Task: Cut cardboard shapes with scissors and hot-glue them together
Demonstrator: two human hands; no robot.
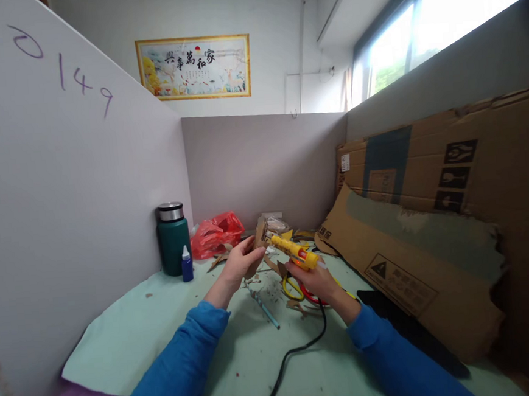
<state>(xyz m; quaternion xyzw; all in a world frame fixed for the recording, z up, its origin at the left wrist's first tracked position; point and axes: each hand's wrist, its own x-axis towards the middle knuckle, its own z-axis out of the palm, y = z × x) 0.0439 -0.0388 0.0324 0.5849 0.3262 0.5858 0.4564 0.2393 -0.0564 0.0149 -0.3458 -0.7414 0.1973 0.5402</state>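
My left hand [241,262] is closed on a small cardboard piece [260,234], which it holds up above the table. In my right hand [316,282] is a yellow hot glue gun [295,250], its nozzle pointing left at the cardboard piece. Whether the nozzle touches the cardboard I cannot tell. A small light glows orange on the gun, and its black cord [290,356] runs down to the table's front edge. Below my hands lie a light-blue pencil-like stick [265,309] and yellow-and-red handles [292,288], partly hidden by the right hand.
A green bottle [175,244] and a small blue squeeze bottle [187,266] stand at the left. Behind them lies a red plastic bag [218,233]. Large cardboard sheets [401,254] lean along the right wall. Cardboard scraps litter the pale green cloth [133,336].
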